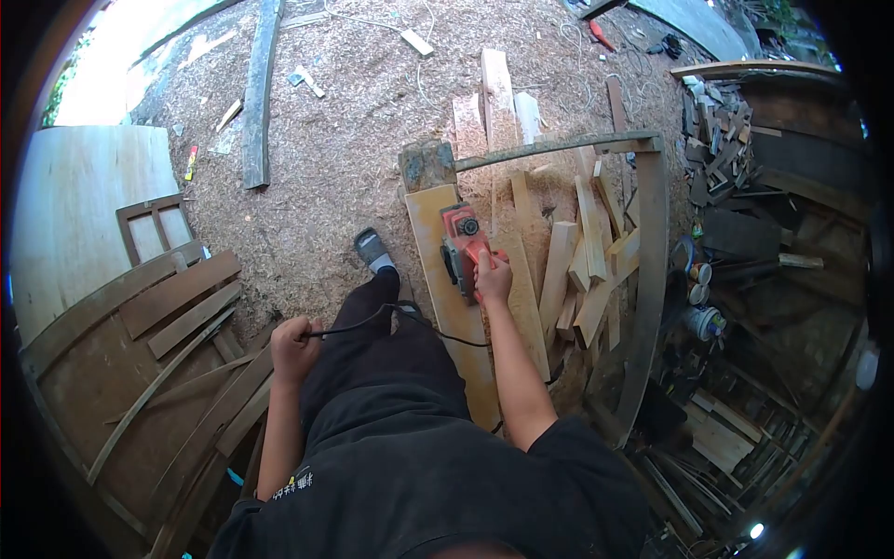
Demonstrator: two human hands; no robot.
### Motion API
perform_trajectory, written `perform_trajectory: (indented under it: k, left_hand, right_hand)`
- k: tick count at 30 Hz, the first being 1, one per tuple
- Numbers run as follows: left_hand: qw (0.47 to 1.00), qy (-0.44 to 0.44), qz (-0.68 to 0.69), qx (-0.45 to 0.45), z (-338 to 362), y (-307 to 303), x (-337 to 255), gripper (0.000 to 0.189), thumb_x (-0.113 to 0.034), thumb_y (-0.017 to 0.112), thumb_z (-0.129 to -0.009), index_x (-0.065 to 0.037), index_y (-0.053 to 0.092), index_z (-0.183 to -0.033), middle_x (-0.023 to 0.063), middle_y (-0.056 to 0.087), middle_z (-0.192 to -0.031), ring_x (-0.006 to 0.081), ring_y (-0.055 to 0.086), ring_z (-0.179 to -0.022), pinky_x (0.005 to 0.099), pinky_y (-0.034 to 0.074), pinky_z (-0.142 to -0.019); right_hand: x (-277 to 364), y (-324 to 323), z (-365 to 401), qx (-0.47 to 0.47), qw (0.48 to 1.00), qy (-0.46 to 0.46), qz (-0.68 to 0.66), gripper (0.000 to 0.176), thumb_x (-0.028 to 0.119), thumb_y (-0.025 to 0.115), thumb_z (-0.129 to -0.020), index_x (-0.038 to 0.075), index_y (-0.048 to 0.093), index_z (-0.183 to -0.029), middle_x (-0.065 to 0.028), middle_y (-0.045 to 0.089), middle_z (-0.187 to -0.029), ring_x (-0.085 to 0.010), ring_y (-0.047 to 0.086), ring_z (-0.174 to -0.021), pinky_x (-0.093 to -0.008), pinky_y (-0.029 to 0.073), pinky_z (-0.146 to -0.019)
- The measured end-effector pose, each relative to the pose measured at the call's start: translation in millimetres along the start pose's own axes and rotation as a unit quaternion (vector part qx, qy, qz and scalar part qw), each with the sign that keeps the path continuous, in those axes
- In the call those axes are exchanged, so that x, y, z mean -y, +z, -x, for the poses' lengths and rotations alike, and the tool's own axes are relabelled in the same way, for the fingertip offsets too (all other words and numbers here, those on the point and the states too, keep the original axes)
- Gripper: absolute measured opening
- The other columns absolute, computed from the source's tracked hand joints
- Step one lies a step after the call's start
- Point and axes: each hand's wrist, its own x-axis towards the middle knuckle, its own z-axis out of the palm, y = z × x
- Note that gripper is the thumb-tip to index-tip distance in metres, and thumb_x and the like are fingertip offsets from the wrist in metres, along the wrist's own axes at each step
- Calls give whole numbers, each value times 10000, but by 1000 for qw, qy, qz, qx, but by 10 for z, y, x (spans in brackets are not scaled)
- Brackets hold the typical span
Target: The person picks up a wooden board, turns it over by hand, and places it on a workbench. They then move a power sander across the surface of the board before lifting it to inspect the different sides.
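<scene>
A red and black electric planer [460, 231] rests on a long yellowish board [430, 214], near the board's far end. My right hand [494, 278] is wrapped round the planer's rear handle. At the left, my left hand [295, 337] is closed round a black power cord [358, 325], which runs across in front of my legs toward the right forearm. Beyond the board's far end stands a worn wooden block [427, 167], joined to a narrow wooden rail.
Cut wooden pieces [589, 233] lie piled right of the board, inside a wooden frame [652, 252]. Brown planks [179, 293] lean at the left. A long beam [257, 121] lies on shaving-covered ground. Buckets [700, 320] and scrap wood are at the right.
</scene>
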Motion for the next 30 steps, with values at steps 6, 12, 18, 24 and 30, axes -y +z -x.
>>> perform_trajectory:
  k: [6,12,18,24,30]
  left_hand:
    - [1000,-24,15,-13,-56,-70,69,433,-107,746,-925,-12,414,-662,152,398,-595,320,436,-532,433,343,-536]
    - [1000,-10,7,-23,-39,-102,116,429,-114,749,-924,-12,424,-664,155,401,-597,329,438,-535,434,347,-535]
    - [998,17,1,-56,37,-154,194,447,-113,759,-914,-16,405,-660,147,394,-589,329,423,-517,431,336,-519]
    - [994,31,23,-104,348,-242,233,441,-71,755,-915,-17,395,-665,132,365,-586,275,384,-498,399,309,-501]
    - [983,49,30,-172,1056,-322,248,439,-58,742,-930,-11,386,-676,122,340,-596,251,356,-508,387,304,-502]
  right_hand:
    - [395,114,-271,11,1000,4,-16,510,434,645,-1011,20,696,-718,-24,617,-597,-116,582,-463,-291,452,-408]
    - [757,235,-517,31,997,13,-69,514,437,619,-1008,15,706,-727,-35,642,-603,-127,578,-445,-298,445,-411]
    - [1200,196,-618,76,989,9,-127,515,449,578,-1021,-2,723,-818,-49,660,-637,-129,549,-416,-294,416,-383]
    - [1237,-101,-404,77,981,40,-175,467,438,565,-1035,27,711,-867,-24,618,-638,-124,529,-416,-285,417,-377]
    - [771,-596,446,74,982,29,-170,458,429,558,-1040,33,704,-862,-24,608,-637,-118,528,-429,-279,414,-383]
